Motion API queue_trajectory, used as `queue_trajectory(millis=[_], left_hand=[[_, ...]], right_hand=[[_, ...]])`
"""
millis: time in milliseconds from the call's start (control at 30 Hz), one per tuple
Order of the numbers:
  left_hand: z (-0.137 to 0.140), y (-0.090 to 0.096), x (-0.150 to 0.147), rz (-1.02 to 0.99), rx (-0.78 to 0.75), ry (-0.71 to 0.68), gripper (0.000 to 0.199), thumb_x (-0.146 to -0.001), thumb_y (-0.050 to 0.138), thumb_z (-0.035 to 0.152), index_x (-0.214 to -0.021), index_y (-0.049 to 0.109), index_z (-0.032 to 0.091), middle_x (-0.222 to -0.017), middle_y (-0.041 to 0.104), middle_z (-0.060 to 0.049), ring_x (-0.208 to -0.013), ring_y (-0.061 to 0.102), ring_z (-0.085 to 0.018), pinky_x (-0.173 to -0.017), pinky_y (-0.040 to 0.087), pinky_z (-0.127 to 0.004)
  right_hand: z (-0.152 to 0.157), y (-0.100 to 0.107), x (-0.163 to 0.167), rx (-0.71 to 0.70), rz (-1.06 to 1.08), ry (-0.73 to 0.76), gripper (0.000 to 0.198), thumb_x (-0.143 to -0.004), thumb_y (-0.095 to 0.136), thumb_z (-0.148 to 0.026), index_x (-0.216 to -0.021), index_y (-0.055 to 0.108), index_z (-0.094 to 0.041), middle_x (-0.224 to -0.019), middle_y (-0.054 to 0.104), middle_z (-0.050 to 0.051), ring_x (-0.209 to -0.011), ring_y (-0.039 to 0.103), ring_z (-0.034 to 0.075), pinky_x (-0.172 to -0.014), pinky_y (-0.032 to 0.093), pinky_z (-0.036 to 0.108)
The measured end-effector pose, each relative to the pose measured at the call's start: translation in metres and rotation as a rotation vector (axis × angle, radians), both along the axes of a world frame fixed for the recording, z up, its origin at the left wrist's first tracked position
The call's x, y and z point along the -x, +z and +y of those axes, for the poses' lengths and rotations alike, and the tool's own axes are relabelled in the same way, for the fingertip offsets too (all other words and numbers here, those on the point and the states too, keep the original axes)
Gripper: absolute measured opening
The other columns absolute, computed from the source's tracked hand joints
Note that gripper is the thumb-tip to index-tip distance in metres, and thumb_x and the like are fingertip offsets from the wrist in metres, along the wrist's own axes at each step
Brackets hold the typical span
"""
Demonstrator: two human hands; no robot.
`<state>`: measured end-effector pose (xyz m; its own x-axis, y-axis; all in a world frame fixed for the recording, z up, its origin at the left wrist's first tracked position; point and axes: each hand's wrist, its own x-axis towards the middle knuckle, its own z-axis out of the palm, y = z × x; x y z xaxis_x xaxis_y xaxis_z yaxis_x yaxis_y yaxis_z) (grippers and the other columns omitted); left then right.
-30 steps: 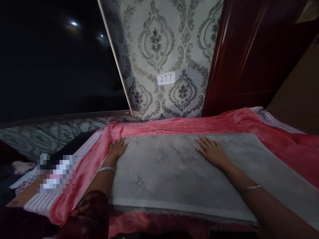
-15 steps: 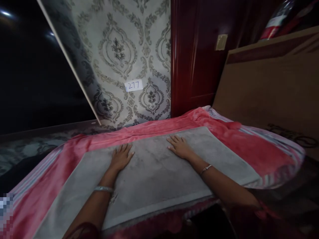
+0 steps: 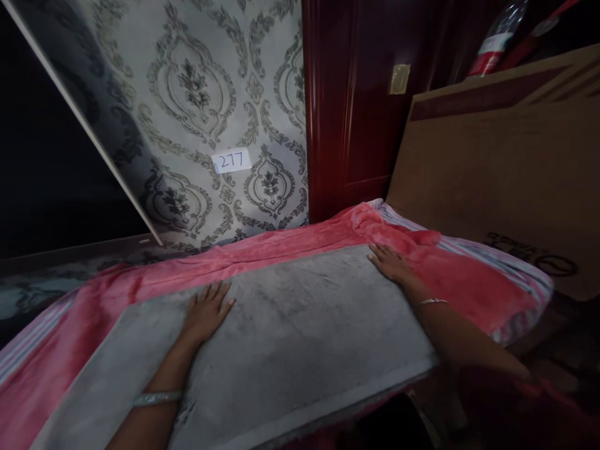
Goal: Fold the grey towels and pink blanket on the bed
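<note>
– Right hand (image 3: 390, 262) has shifted outward since half a second ago: then inside the mat (image 3: 304, 325), now at its far right corner. View has swung slightly right.
– Left hand (image 3: 206, 312)?
– Flat on the mat by its far edge, toward the left. Palm down, fingers spread wide, nothing gripped.
– And the right's fingers?
– Extended, slightly apart, palm down. No fold visible in its grasp.
– Mat's position?
– Grey, laid out on the pink blanket (image 3: 482, 290), which shows beyond its far edge and at both sides.
– Surroundings?
– Patterned wall (image 3: 255, 140) behind, bearing a paper tag (image 3: 232, 160), "277". Screen (image 3: 47, 162) left; box (image 3: 492, 169) right, bottle (image 3: 494, 47) showing above its top edge.
</note>
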<state>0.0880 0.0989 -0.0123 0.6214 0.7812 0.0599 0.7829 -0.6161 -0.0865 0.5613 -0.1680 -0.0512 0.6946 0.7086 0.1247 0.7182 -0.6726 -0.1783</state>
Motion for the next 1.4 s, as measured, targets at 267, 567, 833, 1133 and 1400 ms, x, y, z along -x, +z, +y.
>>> queue_trajectory(millis=[267, 567, 833, 1133, 1400], left_hand=[[-0.011, 0.007, 0.001, 0.017, 0.045, 0.013, 0.062, -0.099, 0.028, 0.051, -0.156, 0.028, 0.027, -0.163, 0.023, -0.006, -0.151, 0.019, -0.028, -0.119, 0.019, -0.052], [-0.012, 0.005, 0.0, -0.047, 0.053, -0.008, 0.062, -0.097, 0.028, 0.052, -0.154, 0.033, 0.027, -0.162, 0.027, -0.007, -0.15, 0.023, -0.031, -0.118, 0.021, -0.056], [-0.017, 0.004, 0.0, -0.075, 0.054, -0.02, 0.062, -0.097, 0.028, 0.053, -0.153, 0.034, 0.028, -0.161, 0.03, -0.008, -0.149, 0.024, -0.031, -0.118, 0.019, -0.056], [-0.028, 0.002, 0.006, -0.128, 0.082, 0.006, 0.067, -0.096, 0.029, 0.056, -0.153, 0.034, 0.021, -0.161, 0.03, -0.013, -0.149, 0.025, -0.028, -0.12, 0.017, -0.052], [-0.008, 0.015, 0.063, -0.057, 0.173, 0.097, 0.065, -0.097, 0.027, 0.058, -0.154, 0.031, 0.028, -0.164, 0.022, -0.008, -0.151, 0.018, -0.029, -0.119, 0.014, -0.055]], right_hand=[[-0.002, -0.008, 0.001, -0.069, 0.0, 0.013, 0.065, -0.099, 0.019, -0.053, -0.153, 0.036, -0.022, -0.159, 0.032, 0.01, -0.147, 0.026, 0.029, -0.115, 0.025, 0.058], [0.014, 0.021, 0.046, 0.044, -0.013, -0.073, 0.06, -0.1, 0.021, -0.052, -0.149, 0.043, -0.025, -0.159, 0.032, 0.011, -0.146, 0.025, 0.036, -0.108, 0.029, 0.067], [0.096, 0.048, 0.203, 0.016, 0.003, 0.609, 0.061, -0.101, 0.025, -0.055, -0.156, 0.029, -0.029, -0.163, 0.019, 0.009, -0.149, 0.019, 0.03, -0.115, 0.026, 0.057], [0.123, 0.013, 0.276, 0.004, -0.172, 0.71, 0.061, -0.1, 0.027, -0.057, -0.154, 0.034, -0.028, -0.16, 0.029, 0.008, -0.146, 0.027, 0.033, -0.116, 0.023, 0.056], [0.125, 0.003, 0.268, -0.027, -0.188, 0.715, 0.063, -0.1, 0.022, -0.058, -0.154, 0.035, -0.03, -0.159, 0.032, 0.008, -0.145, 0.03, 0.031, -0.115, 0.025, 0.056]])
